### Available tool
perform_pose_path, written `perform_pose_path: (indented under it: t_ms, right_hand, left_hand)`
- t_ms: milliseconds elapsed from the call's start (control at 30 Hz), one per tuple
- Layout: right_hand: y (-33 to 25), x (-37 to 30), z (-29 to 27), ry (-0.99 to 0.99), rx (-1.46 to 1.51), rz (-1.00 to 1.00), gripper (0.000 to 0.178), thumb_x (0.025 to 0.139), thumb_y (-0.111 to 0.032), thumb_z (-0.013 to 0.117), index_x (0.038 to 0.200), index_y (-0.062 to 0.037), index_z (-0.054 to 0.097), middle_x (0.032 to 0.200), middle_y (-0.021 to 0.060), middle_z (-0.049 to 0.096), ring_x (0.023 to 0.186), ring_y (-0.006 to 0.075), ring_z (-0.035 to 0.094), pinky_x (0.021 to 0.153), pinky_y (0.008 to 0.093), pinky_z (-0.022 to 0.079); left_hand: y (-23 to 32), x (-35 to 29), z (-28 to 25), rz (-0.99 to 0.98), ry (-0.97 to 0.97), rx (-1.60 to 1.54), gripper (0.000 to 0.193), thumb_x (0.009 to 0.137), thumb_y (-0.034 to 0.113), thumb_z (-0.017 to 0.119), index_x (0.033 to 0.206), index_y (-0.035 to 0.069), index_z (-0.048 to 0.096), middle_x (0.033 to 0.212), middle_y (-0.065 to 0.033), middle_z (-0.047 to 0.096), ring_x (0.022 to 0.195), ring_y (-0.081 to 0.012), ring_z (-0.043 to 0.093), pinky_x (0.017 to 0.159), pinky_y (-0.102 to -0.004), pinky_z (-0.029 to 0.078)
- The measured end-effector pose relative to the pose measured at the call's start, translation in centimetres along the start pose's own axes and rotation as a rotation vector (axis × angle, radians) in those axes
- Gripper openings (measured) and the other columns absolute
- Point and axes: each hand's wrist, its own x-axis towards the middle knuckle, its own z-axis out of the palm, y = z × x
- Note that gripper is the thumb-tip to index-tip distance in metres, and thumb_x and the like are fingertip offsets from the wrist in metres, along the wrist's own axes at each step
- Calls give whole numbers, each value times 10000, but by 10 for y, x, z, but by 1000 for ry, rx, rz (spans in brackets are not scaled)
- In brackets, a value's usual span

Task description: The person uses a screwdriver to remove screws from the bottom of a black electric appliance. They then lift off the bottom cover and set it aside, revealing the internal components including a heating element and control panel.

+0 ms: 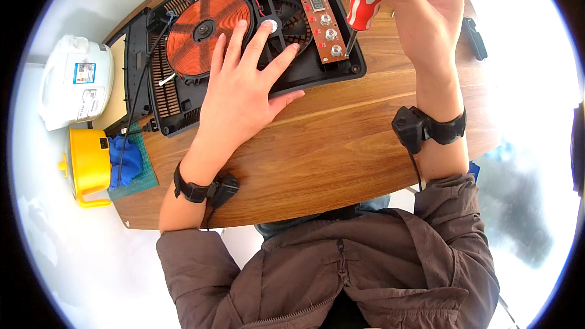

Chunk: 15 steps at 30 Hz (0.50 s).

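An opened induction cooker base (pixel 323 79) of black plastic lies at the far side of the table. My left hand (pixel 241 85) rests spread on it, its fingertips over the edge of the round copper coil (pixel 183 45) and the hub of the black fan (pixel 289 21). In my right hand (pixel 423 18) is a screwdriver (pixel 364 9) with a red, white and blue handle, held upright. Its tip meets the near right corner of the brown circuit board (pixel 317 24), which carries buttons and a small display. The picture's upper edge cuts off part of my right hand.
Left of the base lie a black panel (pixel 137 79) and a black cable (pixel 146 64). Further left are a white appliance (pixel 79 82), a yellow pot (pixel 90 161) and a blue cloth (pixel 127 161) on a green mat (pixel 146 167). A small black object (pixel 474 38) lies by the right edge.
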Motion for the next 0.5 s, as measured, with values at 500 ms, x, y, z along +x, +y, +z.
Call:
perform_pose_path:
  t_ms: [500]
  right_hand:
    - [-5, -2, 5, 52, -13, 9, 502, 1052, -346, 592, 1375, 34, 536, 1038, 99, 683, 982, 179, 658, 882, 308, 551]
  left_hand:
    - [1, 3, -2, 6, -7, -12, 669, 793, 467, 832, 1394, 259, 621, 1553, -154, 435, 1449, -454, 374, 1173, -629, 324]
